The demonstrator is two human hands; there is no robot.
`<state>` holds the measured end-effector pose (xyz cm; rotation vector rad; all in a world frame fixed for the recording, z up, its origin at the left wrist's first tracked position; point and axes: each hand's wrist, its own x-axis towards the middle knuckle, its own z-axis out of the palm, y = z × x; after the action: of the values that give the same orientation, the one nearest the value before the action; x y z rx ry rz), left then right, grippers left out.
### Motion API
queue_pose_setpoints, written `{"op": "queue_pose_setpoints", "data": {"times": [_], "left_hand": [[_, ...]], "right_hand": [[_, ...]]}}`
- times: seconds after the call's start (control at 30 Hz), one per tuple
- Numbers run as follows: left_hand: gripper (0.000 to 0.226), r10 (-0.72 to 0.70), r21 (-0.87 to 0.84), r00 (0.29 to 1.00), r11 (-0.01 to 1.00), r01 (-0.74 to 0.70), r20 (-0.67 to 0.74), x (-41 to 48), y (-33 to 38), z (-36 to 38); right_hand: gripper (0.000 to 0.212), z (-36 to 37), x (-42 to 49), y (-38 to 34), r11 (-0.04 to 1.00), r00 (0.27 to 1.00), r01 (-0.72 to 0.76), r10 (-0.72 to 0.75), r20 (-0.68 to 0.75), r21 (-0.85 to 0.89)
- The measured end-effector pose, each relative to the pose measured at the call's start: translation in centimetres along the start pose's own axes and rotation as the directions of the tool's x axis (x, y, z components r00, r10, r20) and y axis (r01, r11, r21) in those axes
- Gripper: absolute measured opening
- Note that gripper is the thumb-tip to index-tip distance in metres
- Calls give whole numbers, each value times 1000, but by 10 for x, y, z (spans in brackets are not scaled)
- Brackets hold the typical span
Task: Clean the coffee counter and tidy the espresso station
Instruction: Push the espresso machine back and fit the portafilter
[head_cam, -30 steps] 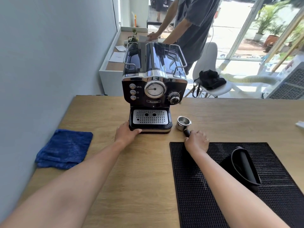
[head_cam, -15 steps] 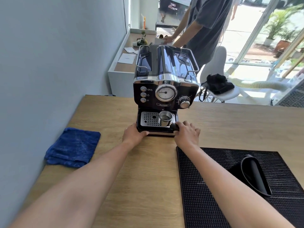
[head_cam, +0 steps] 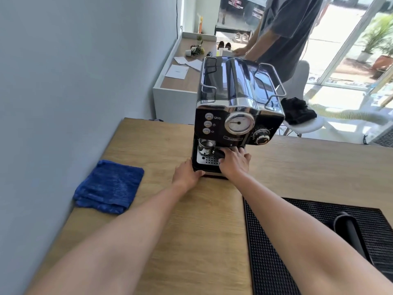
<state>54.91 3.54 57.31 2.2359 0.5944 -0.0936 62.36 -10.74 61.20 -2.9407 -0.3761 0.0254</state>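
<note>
With my left hand (head_cam: 187, 174) braced, fingers loose, on the espresso machine (head_cam: 238, 124) base at twelve o'clock on the worktop (head_cam: 202, 231), my right hand (head_cam: 234, 161) clenches the portafilter (head_cam: 207, 146) handle; I'd seat it squarely, then twist firmly.

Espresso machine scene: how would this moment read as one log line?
right hand: holds portafilter under espresso machine | left hand: braces machine base | blue cloth: lying unused on counter

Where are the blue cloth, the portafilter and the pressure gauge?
blue cloth (head_cam: 109, 186), head view, middle of the folded top.
portafilter (head_cam: 205, 146), head view, metal basket.
pressure gauge (head_cam: 239, 123), head view, dial face.
</note>
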Motion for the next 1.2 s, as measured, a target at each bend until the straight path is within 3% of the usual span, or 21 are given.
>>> {"op": "queue_pose_setpoints", "data": {"times": [0.23,0.4,0.6,0.7,0.8,0.9,1.0,1.2], "left_hand": [[56,-10,-13,999,1000,11,36,2,-1,-3],[89,-45,-85,997,995,51,67,-3,8,-8],[72,-136,-158,978,981,111,-161,-32,20,1],[66,-164,-212,963,970,118,-215,-52,23,12],[61,-150,-265,979,958,110,-137,-70,26,25],[47,-73,-151,997,986,68,-30,-92,35,38],[38,0,-40,998,999,2,67,-110,43,56],[36,-26,0,1000,1000,26,7,-165,62,99]], "right_hand": [[46,-2,-2,-4,999,999,-41,41,-1,-8],[50,-14,-24,-5,998,990,-66,68,-125,26],[33,-13,-75,11,978,955,-95,142,-261,184],[30,-11,-98,30,958,953,-130,191,-234,255],[28,-13,-118,51,925,964,-179,234,-129,335],[30,-12,-140,68,886,965,-237,263,-9,399],[29,-9,-162,82,868,960,-259,281,12,423],[28,-5,-216,130,873,971,-224,238,22,433]]}}
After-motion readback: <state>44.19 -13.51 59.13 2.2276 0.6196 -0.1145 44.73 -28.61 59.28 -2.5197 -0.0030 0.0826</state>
